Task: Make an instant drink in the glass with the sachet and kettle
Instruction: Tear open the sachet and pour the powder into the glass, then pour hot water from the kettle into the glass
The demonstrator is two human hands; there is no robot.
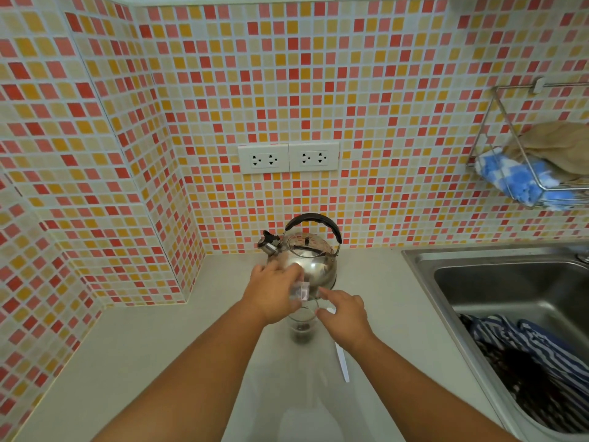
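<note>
A clear glass [301,327] stands on the pale counter [159,362] with something dark at its bottom. My left hand [271,293] holds a small silvery sachet [300,291] tilted over the glass rim. My right hand [342,315] is beside the glass on the right, pinching a small white torn scrap [325,311] between finger and thumb. Just behind both hands, a shiny steel kettle [307,260] with a black handle and a whistle spout stands against the tiled wall.
A white stick-like strip [342,362] lies on the counter right of the glass. A steel sink [510,307] at the right holds striped blue cloth [529,349]. Wall sockets [288,157] sit above the kettle. A wire rack [535,154] with cloths hangs at upper right.
</note>
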